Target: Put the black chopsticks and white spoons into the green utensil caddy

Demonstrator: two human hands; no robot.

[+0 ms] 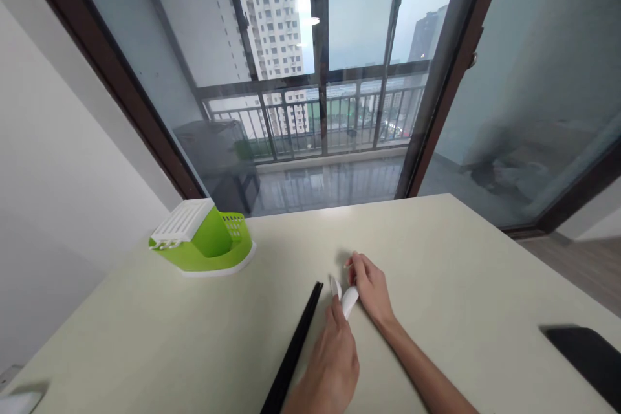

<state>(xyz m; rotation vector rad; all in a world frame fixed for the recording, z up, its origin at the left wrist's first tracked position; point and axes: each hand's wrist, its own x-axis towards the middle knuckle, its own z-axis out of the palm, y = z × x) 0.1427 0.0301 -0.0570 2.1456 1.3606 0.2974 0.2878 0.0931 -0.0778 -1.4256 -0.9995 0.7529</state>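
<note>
A small white spoon-like object [348, 299] lies on the pale table [436, 259] between my two hands. My right hand [371, 288] curls over its far end, fingers bent on it. Just below, the fingertips of my left hand [332, 359] touch its near end. How firmly either hand grips it is unclear. A pair of black chopsticks [294, 349] lies side by side on the table just left of my left hand, running toward me.
A green and white cutlery drainer [201, 242] stands at the table's back left. A black flat object [587, 352] lies at the right edge. A white object [17, 401] shows at the bottom left corner. Glass balcony doors stand behind the table.
</note>
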